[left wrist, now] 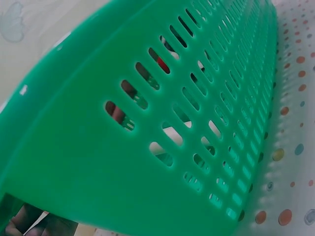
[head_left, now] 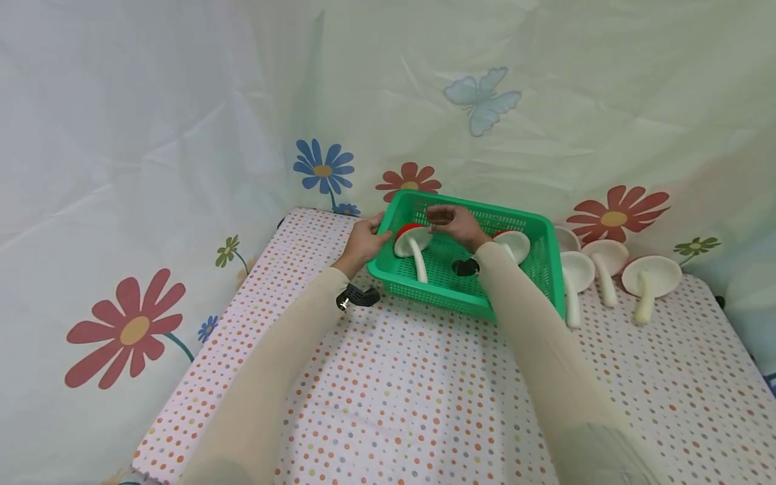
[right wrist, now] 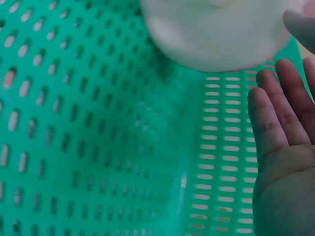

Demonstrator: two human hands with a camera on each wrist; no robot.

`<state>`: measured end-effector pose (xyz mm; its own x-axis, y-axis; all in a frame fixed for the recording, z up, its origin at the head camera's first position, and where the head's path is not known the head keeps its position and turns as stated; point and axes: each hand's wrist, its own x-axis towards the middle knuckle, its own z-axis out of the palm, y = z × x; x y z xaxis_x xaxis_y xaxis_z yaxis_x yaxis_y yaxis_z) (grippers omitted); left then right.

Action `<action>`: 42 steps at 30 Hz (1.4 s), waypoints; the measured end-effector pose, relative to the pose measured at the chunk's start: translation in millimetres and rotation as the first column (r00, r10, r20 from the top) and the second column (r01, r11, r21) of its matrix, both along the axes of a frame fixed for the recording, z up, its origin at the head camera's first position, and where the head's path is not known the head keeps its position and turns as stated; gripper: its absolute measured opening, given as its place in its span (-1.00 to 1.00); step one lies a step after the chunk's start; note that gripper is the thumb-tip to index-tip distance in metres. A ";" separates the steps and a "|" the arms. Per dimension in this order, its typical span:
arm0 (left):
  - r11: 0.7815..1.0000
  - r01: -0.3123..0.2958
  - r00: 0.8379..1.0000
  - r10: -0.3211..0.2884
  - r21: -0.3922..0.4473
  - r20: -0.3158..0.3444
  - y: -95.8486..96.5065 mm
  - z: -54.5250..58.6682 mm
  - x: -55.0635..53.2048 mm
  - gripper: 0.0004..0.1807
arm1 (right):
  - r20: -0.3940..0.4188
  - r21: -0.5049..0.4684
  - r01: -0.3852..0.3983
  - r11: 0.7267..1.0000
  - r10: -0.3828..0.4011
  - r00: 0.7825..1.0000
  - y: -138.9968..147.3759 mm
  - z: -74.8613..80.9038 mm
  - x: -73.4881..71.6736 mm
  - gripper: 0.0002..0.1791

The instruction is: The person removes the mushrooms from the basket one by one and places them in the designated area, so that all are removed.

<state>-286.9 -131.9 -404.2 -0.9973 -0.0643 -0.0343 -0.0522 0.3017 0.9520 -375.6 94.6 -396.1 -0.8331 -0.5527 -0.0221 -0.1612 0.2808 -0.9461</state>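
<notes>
A green perforated plastic basket stands on the table. My left hand holds its left end, thumb at the rim and fingers along the outer side; most of that hand is out of the left wrist view. Inside the basket's left part leans a toy mushroom with a red cap, white underside and white stem. Over the basket, just right of this mushroom, is my right hand, its fingers extended. The right wrist view shows the thumb close to the mushroom's pale underside and the palm bare.
Another red-capped mushroom lies in the basket's right part, partly behind my right sleeve. Several more mushrooms lie on the dotted tablecloth right of the basket. A flowered curtain hangs right behind the table.
</notes>
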 end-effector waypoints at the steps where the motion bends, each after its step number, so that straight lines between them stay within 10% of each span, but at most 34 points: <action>1: 1.000 0.003 1.000 -0.003 -0.001 0.003 0.2 0.1 0.2 -0.34 | 0.001 0.024 -0.005 1.000 0.005 1.000 -1.6 -1.6 0.2 -0.43; 17: 1.000 0.004 1.000 -0.005 -0.023 -0.006 2.2 -3.6 2.1 -0.36 | -0.150 0.308 0.110 0.945 -0.066 0.987 -8.0 -6.7 6.8 -0.63; 42: 1.000 -0.025 1.000 0.025 -0.018 -0.012 1.3 2.9 -2.5 -0.35 | -0.269 0.153 0.369 0.917 -0.321 0.908 108.6 99.9 18.1 -0.51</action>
<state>-289.5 -130.6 -401.3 -0.9957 -0.0901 -0.0215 -0.0492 0.3175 0.9470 -357.5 203.2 -296.2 -0.9650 -0.2339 0.1186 -0.2294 0.5341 -0.8137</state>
